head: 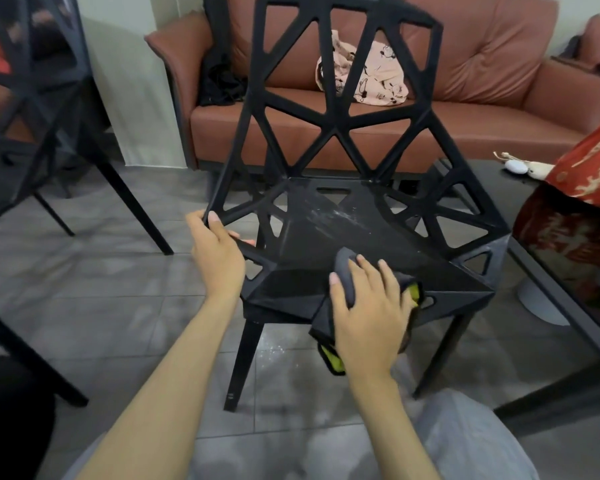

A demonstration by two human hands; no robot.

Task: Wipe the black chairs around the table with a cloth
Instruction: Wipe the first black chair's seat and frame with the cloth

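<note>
Tiled floor (125, 306), brown sofa (482, 109) beyond the hands; left hand (217, 252) grips black chair (326, 230) side frame. Right hand (368, 306) presses dark cloth (343, 271) on seat's near edge, fingers curled over it; white smears just ahead, right hand nearer.

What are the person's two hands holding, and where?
The left hand grips the black chair by its left side frame. The right hand holds a dark cloth, bunched on the seat's front edge.
</note>
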